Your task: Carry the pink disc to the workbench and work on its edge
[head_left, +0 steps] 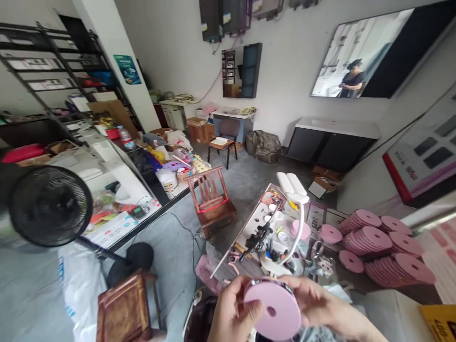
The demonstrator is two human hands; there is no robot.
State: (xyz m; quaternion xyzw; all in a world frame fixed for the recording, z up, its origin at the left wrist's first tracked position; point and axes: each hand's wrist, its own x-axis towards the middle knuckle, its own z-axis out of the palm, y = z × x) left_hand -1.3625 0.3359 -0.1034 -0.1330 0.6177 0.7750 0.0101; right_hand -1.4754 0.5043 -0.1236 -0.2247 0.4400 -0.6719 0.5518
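Holding a pink disc [272, 308] between both hands at bottom centre: left hand [231, 316] pinches its left edge, right hand [320, 306] cups the right rim (flat face tilted toward camera). Disc stacks [377, 242] lie well off right.

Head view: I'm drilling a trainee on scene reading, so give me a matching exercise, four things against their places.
Things:
1. pink disc
2. stacks of pink discs
3. black fan
4. red wooden chair

Places:
A. far left
B. on the floor, mid-room
C. between both hands
D. right, on the worktable

Pairs: 1-C, 2-D, 3-A, 4-B
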